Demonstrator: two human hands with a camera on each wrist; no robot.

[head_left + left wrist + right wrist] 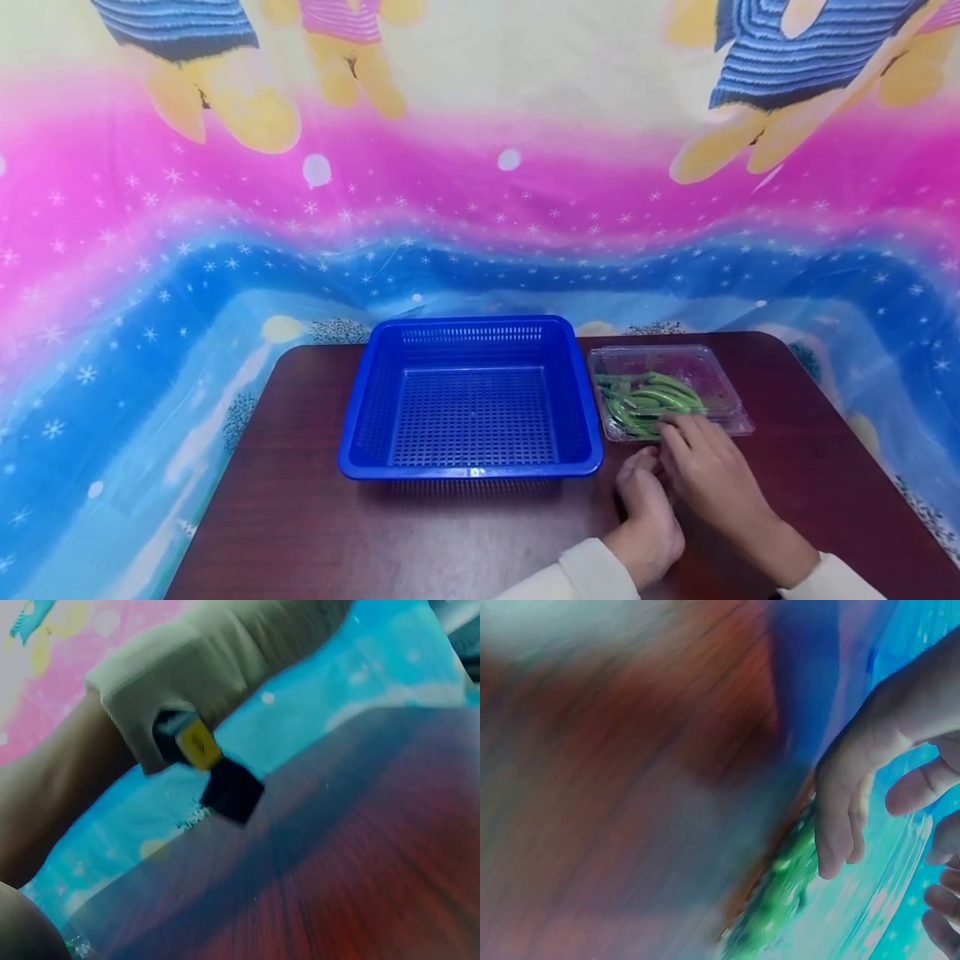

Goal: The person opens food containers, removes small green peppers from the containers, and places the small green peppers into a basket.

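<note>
Green pods (660, 396) are lying inside the clear container (697, 358), right of centre in the head frame. The right hand (708, 467) is bending over its front edge; the left hand (647, 504) is sitting just below. Whether either is gripping, I cannot tell. Working the edge gently with 2 hands should be keeping the container steady. A blue basket (471, 473) is standing mid-frame on a dark table (307, 450); patterned cloth (450, 208) is hanging behind.
</note>
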